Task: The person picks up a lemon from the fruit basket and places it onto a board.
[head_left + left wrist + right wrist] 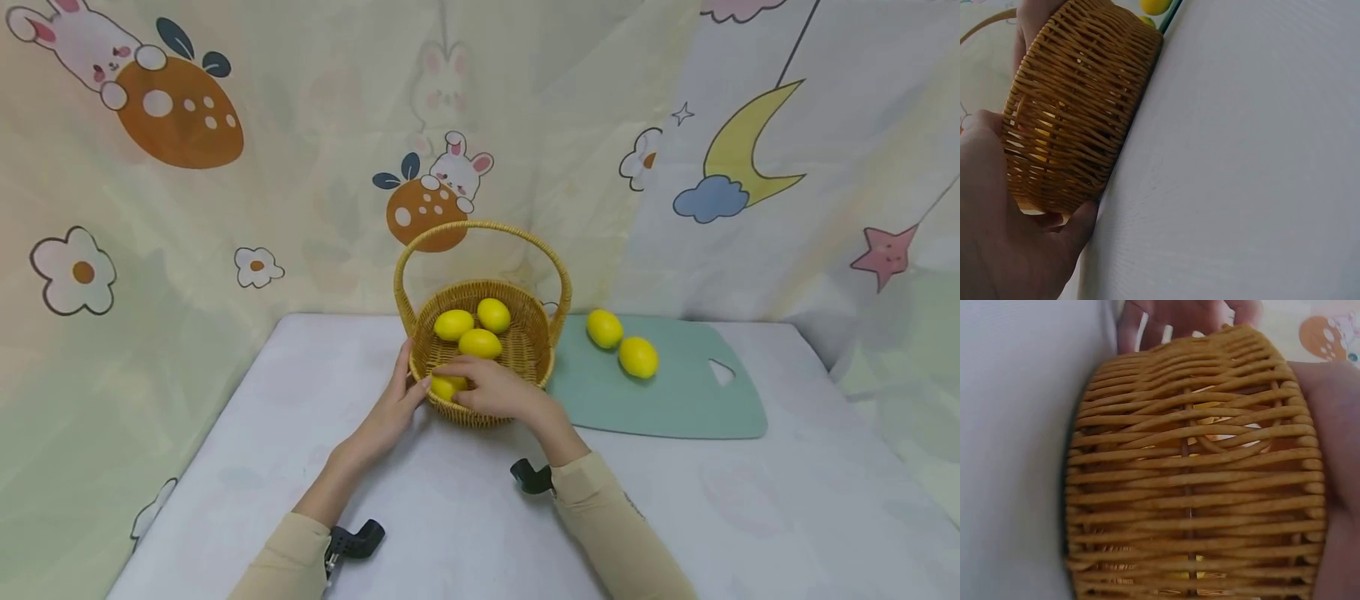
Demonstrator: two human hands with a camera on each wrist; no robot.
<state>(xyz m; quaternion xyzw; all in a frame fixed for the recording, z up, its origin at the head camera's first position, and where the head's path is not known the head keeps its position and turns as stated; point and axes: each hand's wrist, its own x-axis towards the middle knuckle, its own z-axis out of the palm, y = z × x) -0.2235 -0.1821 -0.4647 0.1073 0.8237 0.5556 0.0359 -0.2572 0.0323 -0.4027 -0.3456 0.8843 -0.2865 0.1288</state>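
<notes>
A woven wicker basket [491,417] with a tall arched handle stands at the middle of the table's far part. My left hand [390,408] grips its left side, thumb at the rim and fingers against the outer wall; the left wrist view shows this hand [1010,250] on the wicker [1079,94]. Reaching over the front rim, my right hand [495,390] holds a lemon [444,387] low inside the basket, partly covered by its fingers. Three more lemons [480,343] lie behind it. In the right wrist view, the basket wall [1191,500] hides the right fingertips.
To the basket's right lies a green cutting board [667,412] with two lemons [638,357] near its back left. A white cloth covers the table [465,517]. Behind it hangs a printed curtain [330,167] with rabbits, flowers and a moon.
</notes>
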